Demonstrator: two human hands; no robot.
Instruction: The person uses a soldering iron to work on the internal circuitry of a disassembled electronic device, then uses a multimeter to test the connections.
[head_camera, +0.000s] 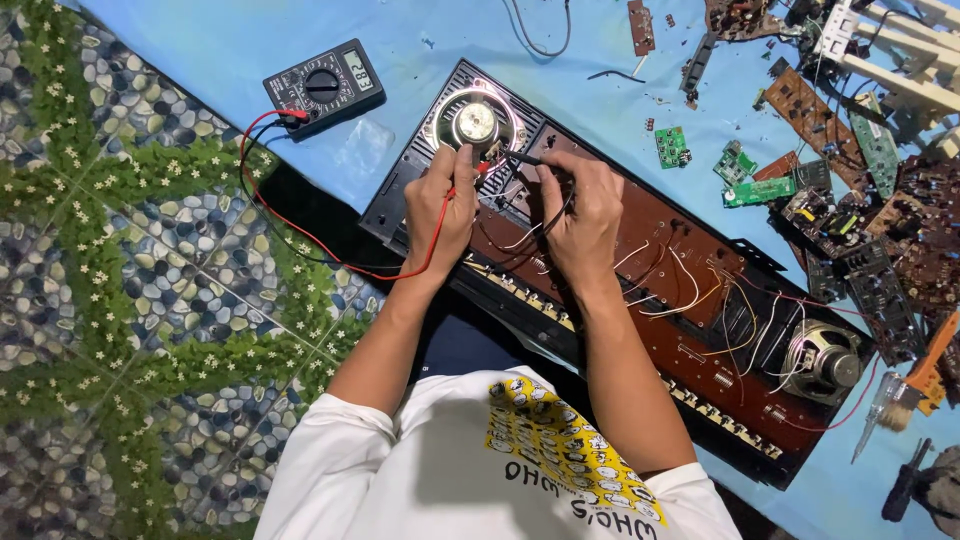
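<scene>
The step in hand looks like a meter check at the round speaker (476, 122) set in the upper-left end of the opened black chassis (400, 215), which lies slantwise on the blue worktop (250, 40). The left hand (438, 205) has its fingers closed around the red probe (458, 186), tip down just below that speaker; the right hand (582, 215) has its fingers pinched shut on the black probe (522, 158), whose tip points at the same speaker's lower right edge. Whether either tip truly touches a terminal cannot be told. The red lead (300, 232) loops from the left hand up to the black multimeter (325, 86), which sits above and left of the speaker. A brown circuit board (660, 270) with loose white and yellow wires runs down-right from the speaker to a second speaker (820, 362) at the chassis's far end. By my judgement the next move calls for both tips held steady on the contacts while the eyes turn to the meter's display.
</scene>
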